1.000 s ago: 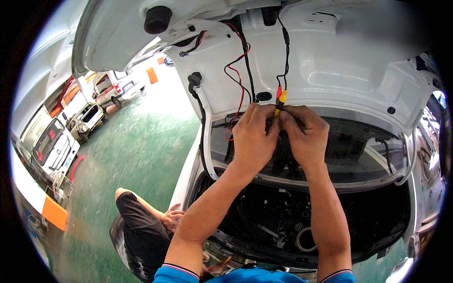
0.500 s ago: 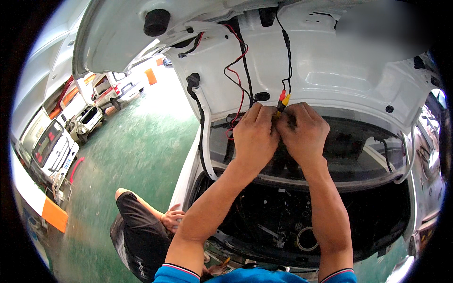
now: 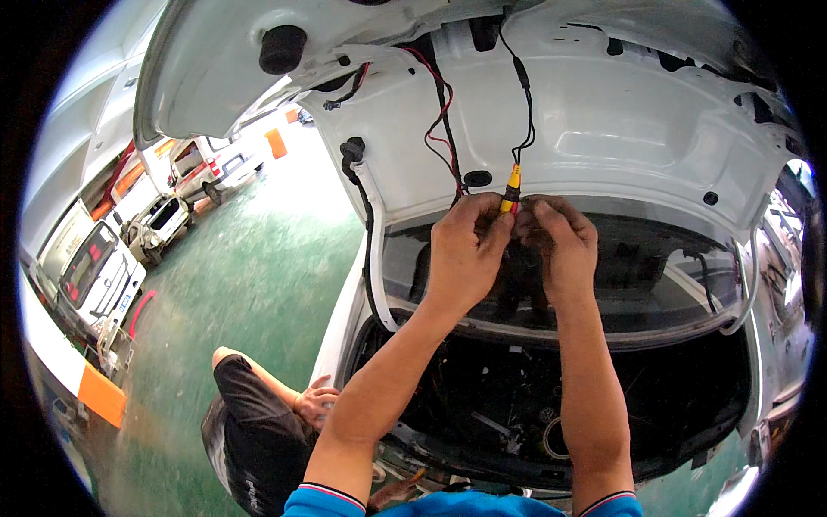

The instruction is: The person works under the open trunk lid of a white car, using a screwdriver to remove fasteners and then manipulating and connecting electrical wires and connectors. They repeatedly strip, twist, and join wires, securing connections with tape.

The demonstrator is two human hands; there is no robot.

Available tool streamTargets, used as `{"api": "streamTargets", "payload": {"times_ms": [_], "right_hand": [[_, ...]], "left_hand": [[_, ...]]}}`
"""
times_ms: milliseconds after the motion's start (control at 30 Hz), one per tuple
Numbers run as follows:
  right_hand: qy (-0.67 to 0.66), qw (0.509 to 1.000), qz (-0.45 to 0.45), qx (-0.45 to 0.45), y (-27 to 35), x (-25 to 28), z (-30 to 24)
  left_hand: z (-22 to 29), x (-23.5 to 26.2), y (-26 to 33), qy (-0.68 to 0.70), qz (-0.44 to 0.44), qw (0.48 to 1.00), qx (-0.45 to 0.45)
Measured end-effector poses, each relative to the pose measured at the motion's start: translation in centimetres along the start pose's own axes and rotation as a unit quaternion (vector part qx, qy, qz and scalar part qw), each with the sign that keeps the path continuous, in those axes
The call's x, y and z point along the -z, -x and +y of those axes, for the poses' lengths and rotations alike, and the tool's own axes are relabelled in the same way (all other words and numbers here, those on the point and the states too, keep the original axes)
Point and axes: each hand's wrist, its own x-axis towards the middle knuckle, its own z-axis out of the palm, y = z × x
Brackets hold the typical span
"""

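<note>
A yellow plug connector with a black band point(image 3: 513, 181) hangs on thin black wires point(image 3: 529, 116) from the raised white trunk lid point(image 3: 620, 129). My left hand point(image 3: 469, 250) pinches the connector's lower end between thumb and fingers. A bit of red shows just below the yellow part, between both hands. Close beside it, my right hand point(image 3: 566, 250) is closed, thumb against curled fingers; what they hold is hidden. A red and black wire pair point(image 3: 442, 129) runs down the lid and passes behind my left hand.
Below my arms lies the dark open trunk point(image 3: 491, 379), with the rear window glass point(image 3: 620, 258) above it. At lower left a person in black point(image 3: 258, 431) crouches beside the car. Parked vehicles point(image 3: 103, 258) stand across the green floor point(image 3: 233, 284).
The connector has turned, so its yellow side now faces me and the red part shows lower down. My right hand has rotated with its thumb upward. The red and black wires have shifted.
</note>
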Motion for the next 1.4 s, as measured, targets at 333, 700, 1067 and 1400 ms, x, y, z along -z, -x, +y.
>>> {"api": "streamTargets", "payload": {"times_ms": [333,700,1067,1400], "right_hand": [[0.274,0.934,-0.003,0.228,0.7,-0.6,-0.4],[0.433,0.813,-0.031,0.389,0.2,-0.7,-0.2],[0.380,0.839,-0.107,0.373,0.8,0.0,-0.6],[0.170,0.979,-0.113,0.022,0.0,-1.1,-1.3]], "left_hand": [[-0.5,-0.7,0.2,0.028,0.021,0.999,0.000],[-0.8,0.6,0.0,0.110,-0.049,0.990,0.074],[-2.1,1.2,0.2,0.259,-0.049,0.955,0.134],[-1.6,1.8,0.2,0.199,-0.068,0.972,0.109]]}}
